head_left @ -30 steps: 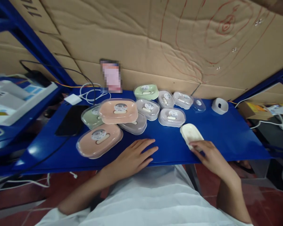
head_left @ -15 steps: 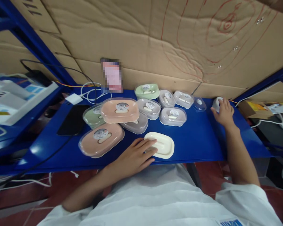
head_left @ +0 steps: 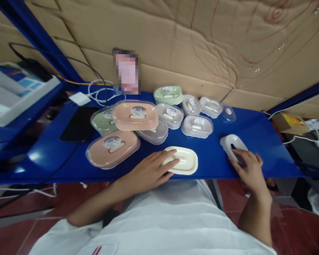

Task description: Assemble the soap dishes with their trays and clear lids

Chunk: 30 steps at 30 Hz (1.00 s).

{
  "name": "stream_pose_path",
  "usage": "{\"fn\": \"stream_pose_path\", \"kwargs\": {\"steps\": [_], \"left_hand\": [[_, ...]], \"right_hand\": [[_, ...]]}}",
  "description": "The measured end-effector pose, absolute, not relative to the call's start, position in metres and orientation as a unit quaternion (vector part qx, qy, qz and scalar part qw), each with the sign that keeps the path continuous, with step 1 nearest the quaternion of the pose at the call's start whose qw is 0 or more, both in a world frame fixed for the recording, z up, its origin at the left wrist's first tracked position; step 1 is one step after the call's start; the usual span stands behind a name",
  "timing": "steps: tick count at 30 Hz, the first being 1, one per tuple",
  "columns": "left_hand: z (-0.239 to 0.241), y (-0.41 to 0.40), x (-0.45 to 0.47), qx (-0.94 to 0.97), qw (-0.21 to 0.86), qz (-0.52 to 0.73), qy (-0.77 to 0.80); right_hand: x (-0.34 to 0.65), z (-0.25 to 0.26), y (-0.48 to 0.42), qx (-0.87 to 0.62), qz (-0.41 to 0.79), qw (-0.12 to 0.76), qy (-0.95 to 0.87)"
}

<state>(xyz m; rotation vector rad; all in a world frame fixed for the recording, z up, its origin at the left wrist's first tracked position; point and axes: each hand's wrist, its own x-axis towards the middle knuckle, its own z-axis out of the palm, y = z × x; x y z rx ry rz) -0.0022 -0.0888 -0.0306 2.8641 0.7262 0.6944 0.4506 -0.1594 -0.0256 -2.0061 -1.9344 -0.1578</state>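
Here, near the counter's (head_left: 266,141) front edge, the left hand (head_left: 149,173) lies flat, its grip spread apart, fingertips (head_left: 172,161) resting on the left end of a cream oval plastic soap dish tray (head_left: 184,161). Just behind sits a cluster of lidded peach, green and grey plastic soap boxes (head_left: 134,117). Toward the front right corner, the right hand (head_left: 248,168) has its grip clamped on a white oval plastic lid with a slot (head_left: 232,145).
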Motion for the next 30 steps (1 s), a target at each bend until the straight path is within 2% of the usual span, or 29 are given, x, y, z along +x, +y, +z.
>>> {"fn": "stream_pose_path", "kwargs": {"steps": [4,7,15,26,30], "left_hand": [[-0.032,-0.089,-0.003,0.941,0.037,0.232,0.243],[-0.03,-0.088,-0.003,0.937,0.033,0.24,0.253],[-0.033,-0.086,-0.003,0.908,0.038,0.302,0.288],[-0.03,-0.085,-0.001,0.927,0.032,0.264,0.264],[-0.032,-0.083,0.0,0.934,0.045,0.247,0.255]], "right_hand": [[0.387,-0.013,-0.2,-0.618,0.075,0.282,-0.73],[0.35,-0.008,-0.187,-0.544,0.106,0.33,-0.764],[0.279,-0.017,-0.133,-0.428,0.064,0.255,-0.865],[0.287,-0.022,-0.132,-0.41,0.081,0.185,-0.89],[0.341,-0.013,-0.096,-0.438,0.057,0.276,-0.854]]}}
